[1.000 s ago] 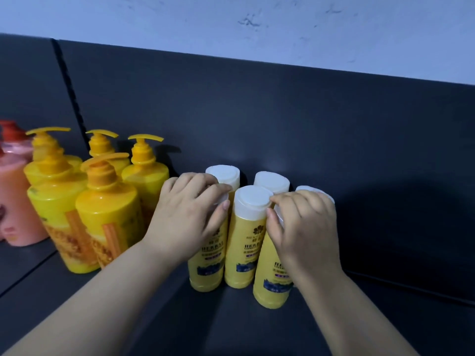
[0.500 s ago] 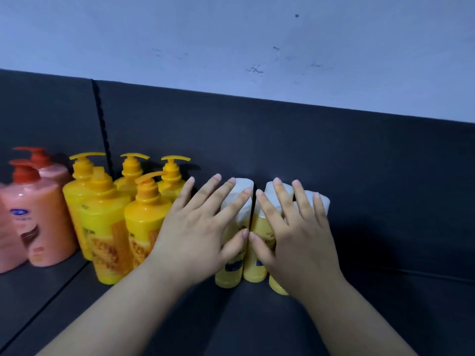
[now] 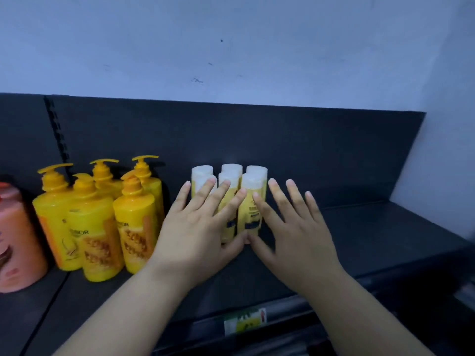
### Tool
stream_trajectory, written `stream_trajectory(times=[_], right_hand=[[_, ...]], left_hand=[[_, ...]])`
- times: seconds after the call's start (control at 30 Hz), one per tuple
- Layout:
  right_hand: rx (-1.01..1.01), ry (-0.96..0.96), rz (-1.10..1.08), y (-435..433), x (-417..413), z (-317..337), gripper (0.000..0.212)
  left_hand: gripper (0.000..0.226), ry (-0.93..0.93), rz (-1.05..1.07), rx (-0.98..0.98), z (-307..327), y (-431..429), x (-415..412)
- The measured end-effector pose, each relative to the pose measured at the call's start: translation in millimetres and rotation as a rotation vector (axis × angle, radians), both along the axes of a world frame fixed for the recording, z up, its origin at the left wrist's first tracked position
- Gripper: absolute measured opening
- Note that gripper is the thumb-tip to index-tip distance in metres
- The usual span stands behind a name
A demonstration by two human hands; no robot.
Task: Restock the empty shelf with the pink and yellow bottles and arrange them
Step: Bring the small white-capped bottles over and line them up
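Both hands have flattened and slid back since a moment ago, and the cluster now sits deeper on the shelf (image 3: pixel 372 235). Nearest, my left hand (image 3: pixel 198 235) lies with fingers straight and spread across the fronts of the white-capped yellow bottles (image 3: pixel 248 214). My right hand (image 3: pixel 300 237) is just as spread, its grip on nothing, the index tip perhaps brushing the right-hand bottle; blur hides it. This is squaring-up, I'd say. The bottles stand upright in two tight rows beside the pump bottles (image 3: pixel 97 240). Next: more stock for the bare stretch to the right.

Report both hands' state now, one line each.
Left hand: open, straight fingers over the white-capped bottles, gripping nothing.
Right hand: open, fingers spread beside them, gripping nothing.
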State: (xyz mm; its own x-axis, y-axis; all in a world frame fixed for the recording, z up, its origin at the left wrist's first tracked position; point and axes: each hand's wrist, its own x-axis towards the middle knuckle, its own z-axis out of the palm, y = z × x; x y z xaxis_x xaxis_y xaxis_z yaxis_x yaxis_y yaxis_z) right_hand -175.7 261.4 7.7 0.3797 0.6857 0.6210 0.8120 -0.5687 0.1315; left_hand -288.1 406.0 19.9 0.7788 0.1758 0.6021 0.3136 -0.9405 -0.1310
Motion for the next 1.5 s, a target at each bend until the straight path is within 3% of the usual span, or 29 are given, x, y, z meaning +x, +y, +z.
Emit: stream_trajectory(times=[0.37, 1.07, 1.5], right_hand=[[-0.022, 0.001, -0.294, -132, 14, 14, 0.067], [0.029, 0.031, -0.617, -450, 160, 31, 0.068], [0.146, 0.047, -0.799, -534, 221, 46, 0.069]], left_hand=[[0.068, 0.095, -0.222, 0.025, 7, -111, 50], [0.068, 0.072, -0.499, -0.02, 9, -403, 232], [0.065, 0.101, -0.661, -0.025, 18, -470, 310]])
